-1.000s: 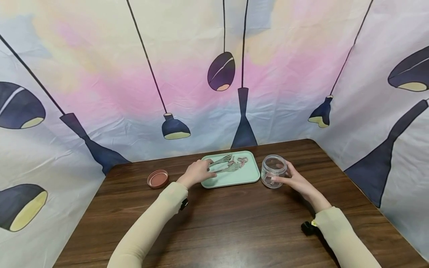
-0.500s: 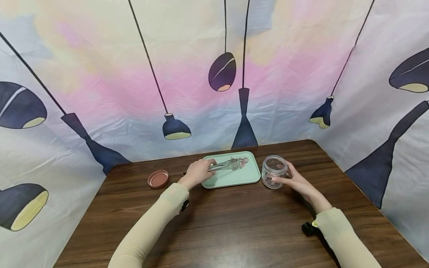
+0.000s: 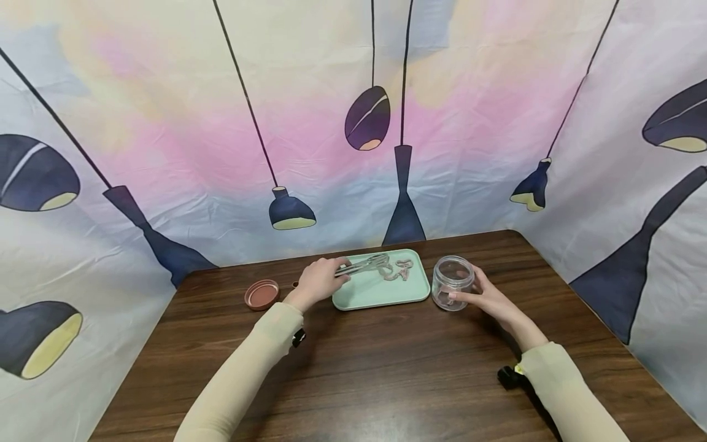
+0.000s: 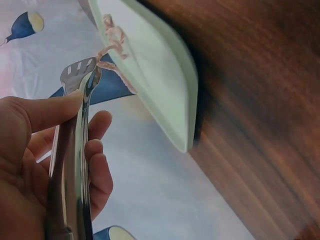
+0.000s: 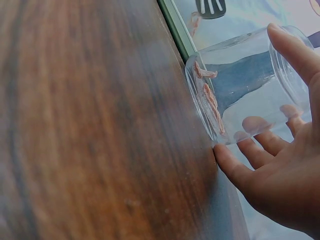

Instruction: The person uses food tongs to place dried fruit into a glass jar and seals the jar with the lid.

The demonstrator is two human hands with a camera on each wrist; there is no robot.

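My left hand (image 3: 319,281) grips metal tongs (image 3: 360,266) over the left part of a pale green tray (image 3: 364,296). In the left wrist view, the slotted tips of the tongs are close together, and a thin pinkish strip (image 4: 119,72) hangs from them; it seems pinched there. More pinkish, curled strips (image 3: 405,264) lie on the tray's right half. To the right, my right hand (image 3: 491,302) holds a clear open jar (image 3: 453,283), thumb at its front and fingers around the far side. Pinkish pieces (image 5: 212,102) rest at the jar's bottom, seen in the right wrist view.
A reddish-brown round lid (image 3: 262,295) lies on the dark wooden table (image 3: 364,374), left of the tray. Behind the table hangs a fabric backdrop (image 3: 331,166) printed with lamps. The jar stands close to the tray's right edge.
The tongs' arms were spread over the strips and have come together. My left hand then drew slightly left and up, with a strip at the tips. The right hand and jar stayed put.
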